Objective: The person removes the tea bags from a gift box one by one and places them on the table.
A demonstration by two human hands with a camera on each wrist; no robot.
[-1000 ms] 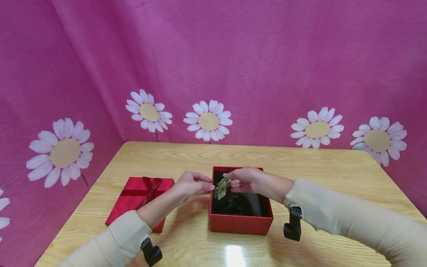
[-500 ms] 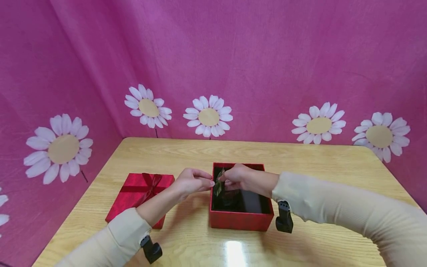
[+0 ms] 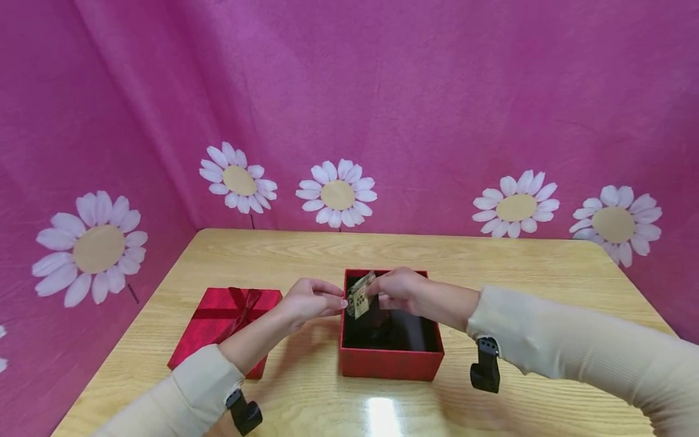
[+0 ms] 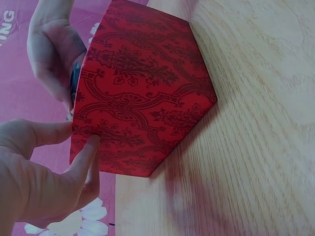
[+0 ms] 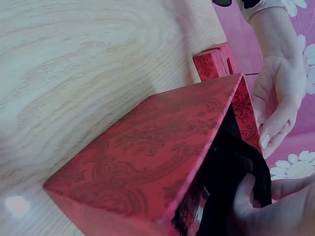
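Note:
A red gift box (image 3: 390, 364) with a dark inside stands on the table, its top uncovered. At its left wall my left hand (image 3: 311, 303) pinches the rim, thumb on the edge and fingers against the patterned outer side (image 4: 138, 88) in the left wrist view. My right hand (image 3: 401, 288) reaches over the box and holds a small flat dark patterned piece with a pale, dark-marked label (image 3: 360, 298), tilted near the left wall. Seen from the right wrist, the held piece (image 5: 246, 152) looks black. Something with a colourful print (image 5: 194, 209) shows inside the box; its kind is unclear.
To the left, partly behind my left forearm, lies the red box lid (image 3: 215, 315) with a dark red ribbon bow (image 3: 244, 309). The wooden table (image 3: 469, 255) ends at a pink curtain (image 3: 415, 121) printed with white flowers.
My right hand first moved left, turning the small piece edge-on, then drew back slightly right, so its pale label faces up again. My left hand has stayed at the box rim.

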